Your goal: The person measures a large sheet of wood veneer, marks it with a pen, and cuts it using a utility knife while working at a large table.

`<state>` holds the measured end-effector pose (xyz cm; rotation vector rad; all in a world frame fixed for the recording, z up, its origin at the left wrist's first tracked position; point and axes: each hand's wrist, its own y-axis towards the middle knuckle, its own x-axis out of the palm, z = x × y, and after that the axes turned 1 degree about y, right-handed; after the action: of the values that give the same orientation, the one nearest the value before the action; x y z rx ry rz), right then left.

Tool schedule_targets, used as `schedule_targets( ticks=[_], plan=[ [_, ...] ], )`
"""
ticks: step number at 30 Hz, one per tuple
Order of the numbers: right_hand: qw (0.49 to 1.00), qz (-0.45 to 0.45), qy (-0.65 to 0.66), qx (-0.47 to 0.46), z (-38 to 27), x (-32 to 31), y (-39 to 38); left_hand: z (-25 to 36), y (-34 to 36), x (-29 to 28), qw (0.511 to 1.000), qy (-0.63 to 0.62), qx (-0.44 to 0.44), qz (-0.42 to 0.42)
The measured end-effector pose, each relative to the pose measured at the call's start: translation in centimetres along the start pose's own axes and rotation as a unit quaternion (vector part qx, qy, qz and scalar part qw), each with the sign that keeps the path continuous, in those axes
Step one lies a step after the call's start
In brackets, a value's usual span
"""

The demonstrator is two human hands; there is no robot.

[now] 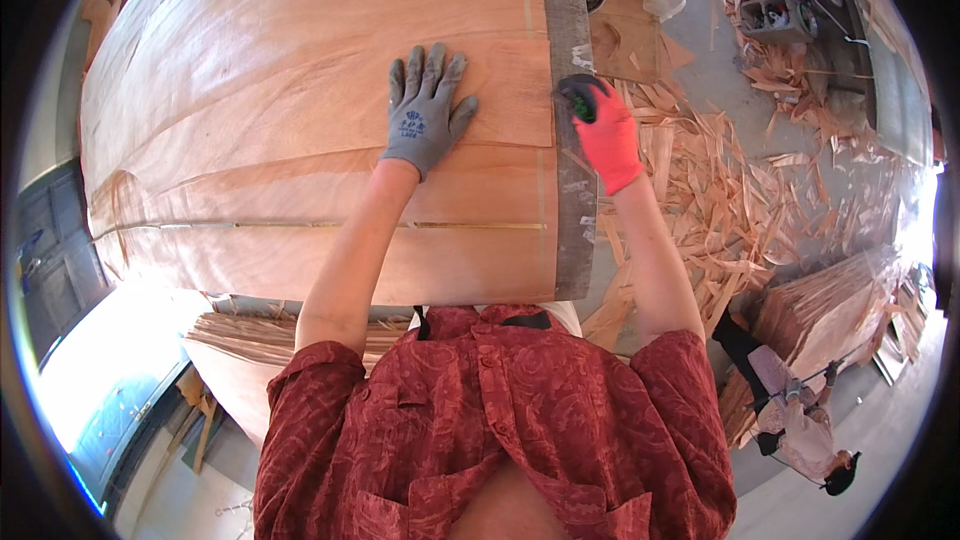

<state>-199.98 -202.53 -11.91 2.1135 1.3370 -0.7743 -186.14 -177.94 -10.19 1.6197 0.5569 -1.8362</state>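
My left hand (pixel 428 115), in a grey glove, lies flat with fingers apart on a small piece of thin wood veneer (pixel 505 90). That piece rests on a wide stack of larger veneer sheets (pixel 300 0). In a red and black glove, my right hand (pixel 598 130) is closed at the right edge of the veneer, over the dark board (pixel 572 175) that runs along the sheets' edge. Something small and green shows among its curled fingers, but its kind is hidden. A narrow gap (pixel 300 225) between sheets runs crosswise, nearer to me.
Torn veneer strips (pixel 700 180) litter the floor to the right. Stacked veneer (pixel 240 340) stands at the near left, and another pile (pixel 820 305) at the lower right, where another person (pixel 800 420) is beside it. Hollow blocks (pixel 778 18) stand at the far right.
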Motion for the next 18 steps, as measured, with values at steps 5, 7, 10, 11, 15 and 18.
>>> schedule_targets(
  ticks=[5,7,10,11,15,18],
  plan=[
    [0.936,-0.05,0.293,0.188,-1.5,-2.9,-0.1,-0.5,-0.1,0.2,1.0,-0.016,-0.002,0.016],
    [0.904,-0.093,0.354,0.221,-3.4,-3.6,-0.1,-1.2,-0.1,1.1,0.992,-0.103,-0.032,0.058],
    [0.893,-0.149,0.359,0.228,-6.8,-3.6,0.3,-1.4,-0.2,1.6,0.991,-0.085,-0.049,0.095],
    [0.897,-0.158,0.349,0.22,-7.2,-3.2,0.4,-1.3,-0.2,1.6,0.992,-0.056,-0.049,0.101],
    [0.932,-0.069,0.268,0.233,-3.5,-1.1,0.6,-1.0,-0.2,0.6,0.993,-0.034,-0.068,0.087],
    [0.908,-0.005,0.348,0.231,-1.9,-1.2,1.5,-0.9,-0.2,0.5,0.993,-0.03,-0.078,0.089]
  ],
)
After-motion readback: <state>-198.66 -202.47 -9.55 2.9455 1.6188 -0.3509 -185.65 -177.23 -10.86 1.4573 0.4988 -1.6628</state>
